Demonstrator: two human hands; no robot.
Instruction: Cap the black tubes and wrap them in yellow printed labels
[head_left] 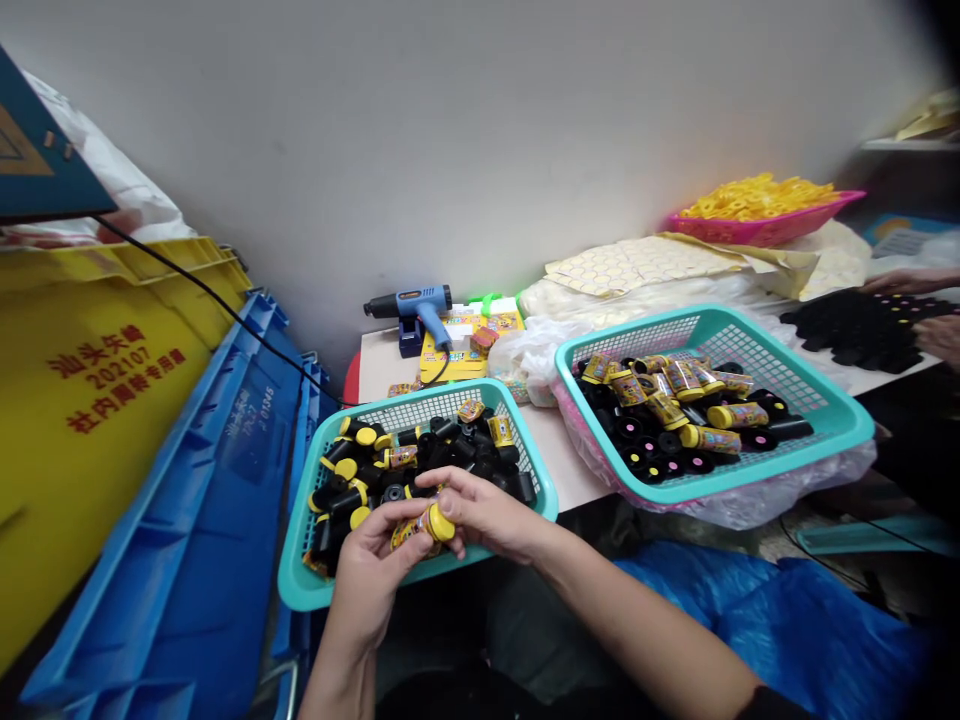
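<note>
Between my two hands is a small bottle (414,530) with a yellow cap and a colourful printed label, tilted with its cap to the right. My left hand (375,560) is closed around its labelled body. The fingers of my right hand (480,510) close on the yellow cap end. Just beneath and behind both hands stands a teal basket (292,575), filled with black bottles, some yellow-capped and a few with printed labels. A second teal basket (832,430) to the right holds labelled yellow-capped bottles on top of black ones.
A blue heat gun (420,302) rests at the table's back left, near yellow printed boxes (442,360). Blue (225,470) and yellow crates (97,380) stand left. A pink basket (772,232) holds yellow pieces. Another person's hands (937,335) are over black parts at far right.
</note>
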